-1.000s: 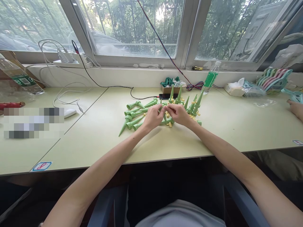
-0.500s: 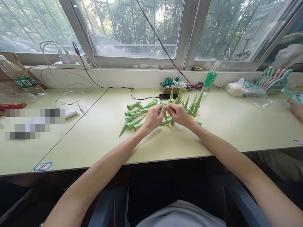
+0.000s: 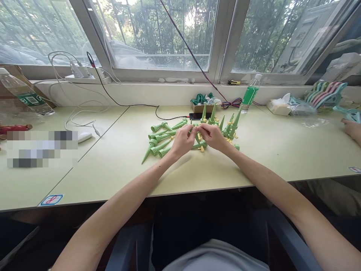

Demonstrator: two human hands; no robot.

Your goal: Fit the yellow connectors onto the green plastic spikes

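My left hand (image 3: 183, 139) and my right hand (image 3: 213, 136) meet fingertip to fingertip over a pile of green plastic plant watering spikes. A green watering spike (image 3: 197, 139) shows between them, its point downward, and my left fingers are closed on it. The right fingers pinch at the same spot; what lies in their tips is hidden. Left of my hands lie several loose green spikes (image 3: 160, 137). To the right, several spikes with small yellow valves (image 3: 234, 126) stand point up. One yellow valve (image 3: 202, 149) sits on a lying spike just below my hands.
Behind the pile are a phone (image 3: 194, 116) on a cable, a small cardboard box (image 3: 207, 108) and a green-labelled bottle (image 3: 249, 94). Tissues (image 3: 279, 106) and pastel hangers (image 3: 327, 95) stand to the right. Another person's hand (image 3: 352, 130) is at the far right. White cables (image 3: 81, 116) lie left.
Both hands stay together at nearly the same place over the pile. The view has shifted very slightly; nothing else has visibly moved.
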